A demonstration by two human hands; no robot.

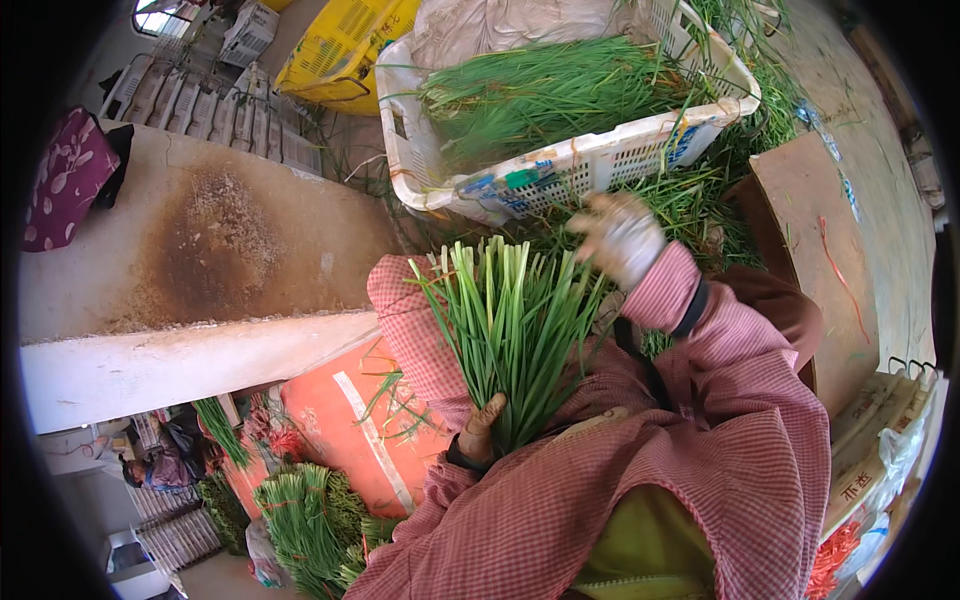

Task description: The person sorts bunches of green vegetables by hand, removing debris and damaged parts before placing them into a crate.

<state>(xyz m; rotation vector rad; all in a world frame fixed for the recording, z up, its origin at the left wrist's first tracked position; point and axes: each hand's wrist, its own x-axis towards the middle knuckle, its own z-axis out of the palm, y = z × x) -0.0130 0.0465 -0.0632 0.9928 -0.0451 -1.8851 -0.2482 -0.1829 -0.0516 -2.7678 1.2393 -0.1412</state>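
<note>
My left hand (pixel 481 431) grips a bunch of long green leaves, likely garlic chives (pixel 510 322), near its lower end in my lap. The pale cut ends fan out at the top, away from me. My right hand (pixel 622 236), blurred and with a whitish covering over its back, is raised just right of those pale ends. Its fingers look spread, and I see nothing held in them. Beyond both hands stands a white plastic crate (pixel 600 150), with a heap of loose chives (pixel 555 90) inside. A pale sack (pixel 510 22) lines its far side.
Loose leaves (pixel 712 202) litter the floor around the crate. A stained ledge (pixel 217 240) stands at left, below a yellow crate (pixel 345 52). Tied chive bundles (pixel 307 517) lie near an orange board (pixel 330 420). At right is a brown board (pixel 817 240). Another person (pixel 161 472) is far left.
</note>
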